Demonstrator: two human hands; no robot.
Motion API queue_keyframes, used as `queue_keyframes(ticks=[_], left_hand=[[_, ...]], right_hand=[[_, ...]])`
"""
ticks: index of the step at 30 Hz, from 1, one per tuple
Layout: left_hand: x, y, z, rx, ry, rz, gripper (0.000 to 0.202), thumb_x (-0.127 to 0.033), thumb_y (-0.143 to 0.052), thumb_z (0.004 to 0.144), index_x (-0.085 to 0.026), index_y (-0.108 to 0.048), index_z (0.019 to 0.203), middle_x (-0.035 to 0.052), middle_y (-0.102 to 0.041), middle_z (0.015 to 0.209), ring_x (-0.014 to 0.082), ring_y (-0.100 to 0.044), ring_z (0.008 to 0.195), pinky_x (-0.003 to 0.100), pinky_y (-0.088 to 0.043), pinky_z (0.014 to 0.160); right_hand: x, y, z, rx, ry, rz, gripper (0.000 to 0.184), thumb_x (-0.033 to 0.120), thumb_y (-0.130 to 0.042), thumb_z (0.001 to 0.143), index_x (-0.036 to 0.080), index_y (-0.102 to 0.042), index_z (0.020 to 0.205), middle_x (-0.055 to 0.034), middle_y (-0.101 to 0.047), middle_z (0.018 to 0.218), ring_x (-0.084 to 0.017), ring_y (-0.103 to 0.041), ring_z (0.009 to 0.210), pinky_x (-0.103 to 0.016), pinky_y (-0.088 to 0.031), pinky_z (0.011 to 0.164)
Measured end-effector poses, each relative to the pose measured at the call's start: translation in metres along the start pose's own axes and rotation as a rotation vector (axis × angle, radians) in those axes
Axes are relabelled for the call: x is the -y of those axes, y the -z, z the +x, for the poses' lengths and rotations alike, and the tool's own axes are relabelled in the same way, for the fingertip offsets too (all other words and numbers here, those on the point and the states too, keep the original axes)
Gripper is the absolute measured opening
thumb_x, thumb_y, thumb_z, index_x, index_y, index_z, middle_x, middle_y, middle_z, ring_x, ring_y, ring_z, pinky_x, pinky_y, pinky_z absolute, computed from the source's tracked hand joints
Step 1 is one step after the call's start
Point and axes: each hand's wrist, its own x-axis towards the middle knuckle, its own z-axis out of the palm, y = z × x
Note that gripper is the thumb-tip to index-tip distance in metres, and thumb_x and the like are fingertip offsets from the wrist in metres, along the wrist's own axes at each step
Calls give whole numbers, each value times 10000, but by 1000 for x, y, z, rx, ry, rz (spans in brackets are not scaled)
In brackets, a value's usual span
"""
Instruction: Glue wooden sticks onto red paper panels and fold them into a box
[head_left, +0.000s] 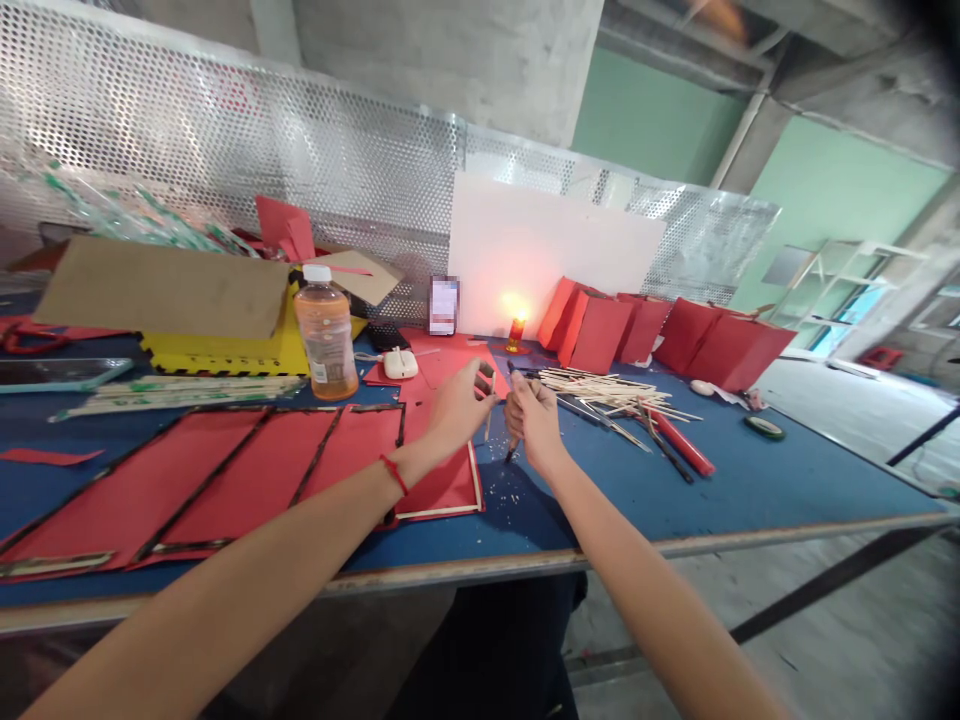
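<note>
My left hand (461, 405), with a red cord at the wrist, pinches a short pale wooden stick (487, 428) above the blue table (600, 500). Beside it, my right hand (534, 415) is closed around a slim dark tool (512, 450), held upright with its tip down; its exact kind is hard to make out. Pale crumbs lie on the table below both hands. Under my left forearm lies a red sheet (442, 475) edged with pale sticks. Joined to its left are red panels (277, 460) with dark-edged strips.
A lit candle (516, 332) burns behind my hands. Loose sticks (607, 390) and a red tube (684, 443) lie right, before red boxes (600, 330). A drink bottle (326, 335), phone (444, 305), white case (400, 363) and yellow carton (217, 345) stand left and back.
</note>
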Motion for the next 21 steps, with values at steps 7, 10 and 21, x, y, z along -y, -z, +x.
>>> queue_keyframes(ticks=[7, 10, 21], left_hand=[[1, 0, 0, 14, -23, -5, 252, -82, -605, 744, -184, -571, 972, 37, -691, 837, 170, -651, 718, 271, -475, 623], [2, 0, 0, 13, -35, -13, 232, -81, -566, 758, -184, -574, 966, 43, -698, 852, 168, -653, 724, 268, -476, 627], [1, 1, -3, 36, -67, -62, 180, -157, -582, 739, -191, -564, 914, 13, -678, 794, 159, -625, 697, 266, -467, 630]], right_hand=[[5, -1, -3, 165, -48, 78, 593, 587, -712, 723, 213, -299, 522, 119, -230, 397, -19, -152, 323, -180, -122, 319], [1, -3, -4, 212, -109, 92, 574, 585, -704, 735, 217, -305, 546, 123, -241, 398, -21, -144, 321, -174, -109, 315], [10, -4, -18, 445, -211, 147, 541, 582, -661, 786, 213, -325, 577, 119, -230, 430, -29, -122, 351, -167, -138, 344]])
